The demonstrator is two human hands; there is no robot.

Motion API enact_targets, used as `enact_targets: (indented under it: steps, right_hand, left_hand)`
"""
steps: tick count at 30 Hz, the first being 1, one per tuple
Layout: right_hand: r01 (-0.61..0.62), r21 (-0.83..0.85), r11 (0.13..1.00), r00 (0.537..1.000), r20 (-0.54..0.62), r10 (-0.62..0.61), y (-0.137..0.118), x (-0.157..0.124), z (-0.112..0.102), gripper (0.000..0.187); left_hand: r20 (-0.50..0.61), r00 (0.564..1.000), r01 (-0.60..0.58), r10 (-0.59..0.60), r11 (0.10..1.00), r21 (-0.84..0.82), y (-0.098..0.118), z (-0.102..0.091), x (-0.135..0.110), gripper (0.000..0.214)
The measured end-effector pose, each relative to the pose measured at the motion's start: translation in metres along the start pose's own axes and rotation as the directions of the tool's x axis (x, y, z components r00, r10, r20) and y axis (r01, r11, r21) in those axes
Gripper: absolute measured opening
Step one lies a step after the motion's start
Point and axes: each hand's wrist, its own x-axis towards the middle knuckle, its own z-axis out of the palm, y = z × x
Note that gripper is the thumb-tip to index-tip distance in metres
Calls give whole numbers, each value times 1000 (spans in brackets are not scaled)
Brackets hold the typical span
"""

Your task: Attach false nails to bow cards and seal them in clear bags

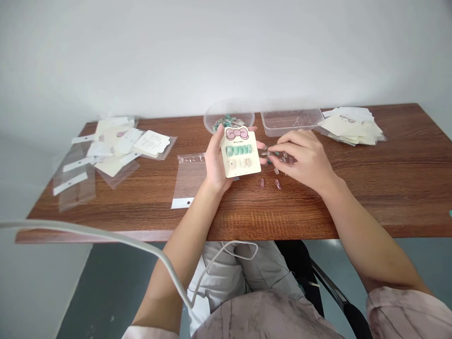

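Note:
My left hand (pixel 214 164) grips a cream display card (pixel 240 153) printed with a pink bow, holding it upright over the wooden table (pixel 388 188). A row of green press-on nails and a few pale ones are stuck on the card. My right hand (pixel 303 157) hovers just right of the card, fingers pinched on a small fake nail (pixel 265 153). Several loose nails (pixel 278 183) lie on the table under and beside that hand.
A round clear bowl (pixel 229 114) of loose nails and a rectangular clear tub (pixel 292 120) stand at the back. A stack of blank cards (pixel 351 126) lies at the right. A clear bag (pixel 189 179) and a pile of bagged cards (pixel 116 143) lie at the left.

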Motion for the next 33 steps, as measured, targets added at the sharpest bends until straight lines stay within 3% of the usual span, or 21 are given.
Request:
enact_targets:
  steps: [4,14,24,33]
  right_hand:
    - [-57,6,998,996,-63,57,-6,0,-6,14]
    - [66,47,997,998,-3,-66,-22,-4,6,15]
    - [76,26,997,997,17,-77,-25,-2,6,17]
    - [138,-15,990,990,-39,-138,-26,-3,8,14]
  left_hand:
    - [7,1000,26,-26,1000,-9,0,2,0,84]
    - [-31,998,56,-54,998,39,1,10,-4,77]
    - [-17,999,48,-47,998,41,-2,10,-3,77]
    - [-10,1000,17,-17,999,31,-4,9,-2,74]
